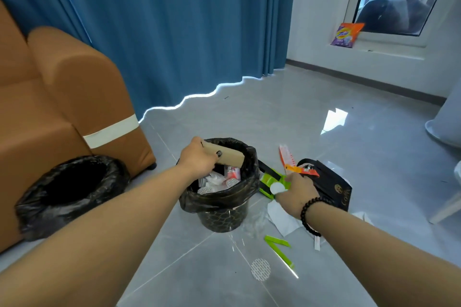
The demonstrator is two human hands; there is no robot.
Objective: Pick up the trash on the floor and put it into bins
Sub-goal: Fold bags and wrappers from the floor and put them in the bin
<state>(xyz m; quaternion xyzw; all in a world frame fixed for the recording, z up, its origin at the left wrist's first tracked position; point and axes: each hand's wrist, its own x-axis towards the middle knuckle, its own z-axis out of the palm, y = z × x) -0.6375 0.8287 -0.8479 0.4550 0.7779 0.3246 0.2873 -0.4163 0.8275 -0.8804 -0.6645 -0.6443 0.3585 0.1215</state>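
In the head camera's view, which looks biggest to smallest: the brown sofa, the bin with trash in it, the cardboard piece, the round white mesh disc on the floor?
1. Brown sofa
2. Bin with trash
3. Cardboard piece, gripped by the left hand
4. White mesh disc

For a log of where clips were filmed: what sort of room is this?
Probably a living room in a home: a brown leather-look sofa, long blue floor-length curtains and glossy grey floor tiles, with two small bins lined with black plastic bags on the floor.
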